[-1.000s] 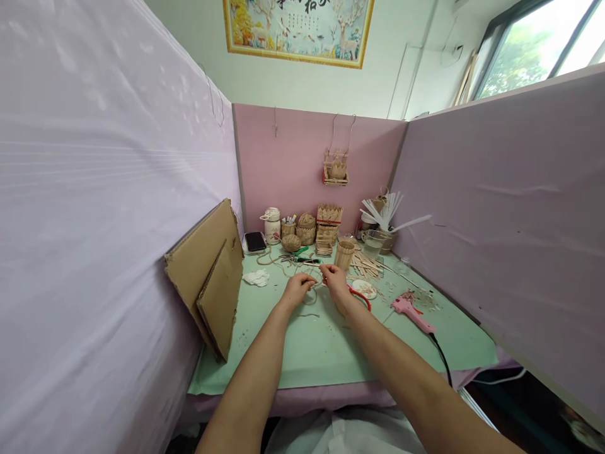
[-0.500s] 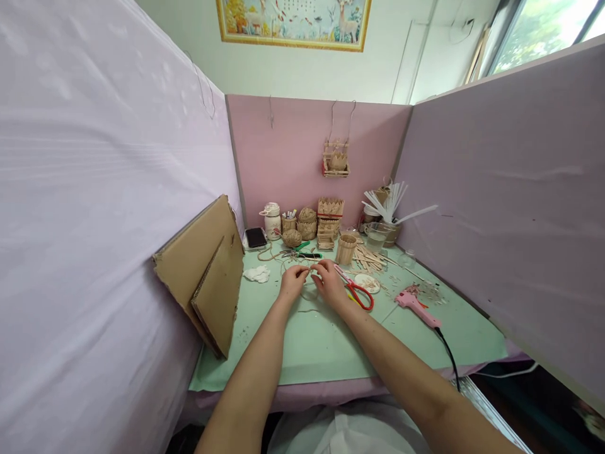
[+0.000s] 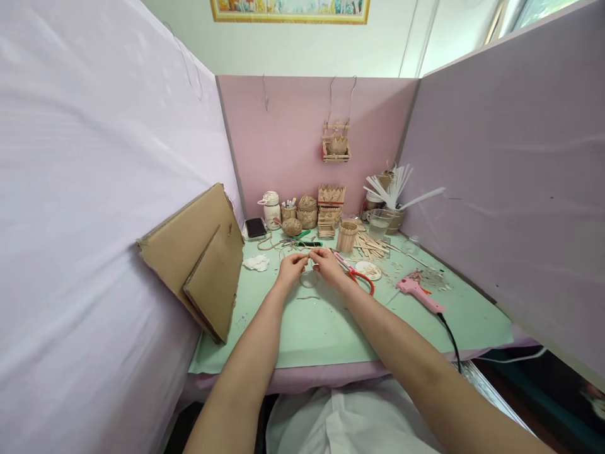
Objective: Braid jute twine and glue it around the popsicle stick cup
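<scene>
My left hand (image 3: 293, 267) and my right hand (image 3: 326, 265) meet over the middle of the green tabletop, fingertips pinched close together. Between them they hold a thin strand of twine; its exact hold is too small to see. A loop of twine (image 3: 309, 281) hangs or lies just below the fingers, and a short loose piece (image 3: 308, 297) rests nearer to me. Beside my right hand lie red-handled scissors (image 3: 366, 284), partly covered by it. Beyond the hands sit a ball of twine (image 3: 292, 227) and green-handled pliers (image 3: 309, 244).
A stick-sided cup (image 3: 347, 237), loose wooden sticks (image 3: 371, 246) and a white dish (image 3: 368, 270) stand behind right. Further right lies a pink glue gun (image 3: 420, 296) with a black cord. Cardboard sheets (image 3: 198, 265) lean at left, near a crumpled white tissue (image 3: 256, 263).
My view has tipped downward, so the scene sits higher. The fingers of my right hand have drawn in closer to those of my left. Things on the table have stayed put.
</scene>
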`<state>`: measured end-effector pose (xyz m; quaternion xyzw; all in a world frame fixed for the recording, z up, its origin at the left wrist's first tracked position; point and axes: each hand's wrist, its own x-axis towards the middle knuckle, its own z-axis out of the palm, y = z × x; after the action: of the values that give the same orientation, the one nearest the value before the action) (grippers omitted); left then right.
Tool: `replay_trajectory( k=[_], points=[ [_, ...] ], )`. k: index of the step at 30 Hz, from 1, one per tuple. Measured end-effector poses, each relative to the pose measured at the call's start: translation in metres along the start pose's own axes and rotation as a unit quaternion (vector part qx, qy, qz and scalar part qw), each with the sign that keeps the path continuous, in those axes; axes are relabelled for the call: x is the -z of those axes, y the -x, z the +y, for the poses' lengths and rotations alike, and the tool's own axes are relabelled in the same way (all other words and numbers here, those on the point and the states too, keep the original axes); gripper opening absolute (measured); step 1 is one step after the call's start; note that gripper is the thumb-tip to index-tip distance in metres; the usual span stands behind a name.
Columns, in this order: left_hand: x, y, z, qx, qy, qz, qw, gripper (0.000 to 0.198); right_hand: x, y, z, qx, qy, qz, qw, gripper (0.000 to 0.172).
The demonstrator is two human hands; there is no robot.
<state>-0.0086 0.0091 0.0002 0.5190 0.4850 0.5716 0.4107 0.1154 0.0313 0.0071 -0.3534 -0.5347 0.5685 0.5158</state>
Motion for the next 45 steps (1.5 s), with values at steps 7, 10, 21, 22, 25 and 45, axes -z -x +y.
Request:
replay_trajectory(
  k=[7,10,21,22,25,45],
  points=[
    [0.000,0.001,-0.001,0.017,-0.051,0.049,0.997,0.020,-0.007,-0.005,0.003,-0.065,-0.004,-0.001,0.998,0.028],
    [0.001,0.001,-0.002,0.016,-0.074,0.059,0.995,0.019,-0.007,-0.008,0.005,-0.014,0.053,0.023,0.998,0.024],
    [0.009,0.000,-0.001,0.037,-0.113,0.085,0.989,0.014,-0.021,-0.018,0.020,0.094,0.100,0.060,0.989,0.018],
    [0.009,0.000,-0.002,0.038,-0.120,0.083,0.989,0.015,-0.019,-0.016,0.022,0.099,0.091,0.070,0.988,0.019],
    [0.006,-0.001,-0.004,0.027,-0.135,0.073,0.988,0.016,-0.011,-0.012,0.026,0.098,0.090,0.089,0.987,0.026],
    [-0.003,0.003,0.002,0.088,0.048,0.069,0.993,0.011,-0.002,-0.003,0.022,0.099,0.141,0.062,0.983,0.031]
  ],
)
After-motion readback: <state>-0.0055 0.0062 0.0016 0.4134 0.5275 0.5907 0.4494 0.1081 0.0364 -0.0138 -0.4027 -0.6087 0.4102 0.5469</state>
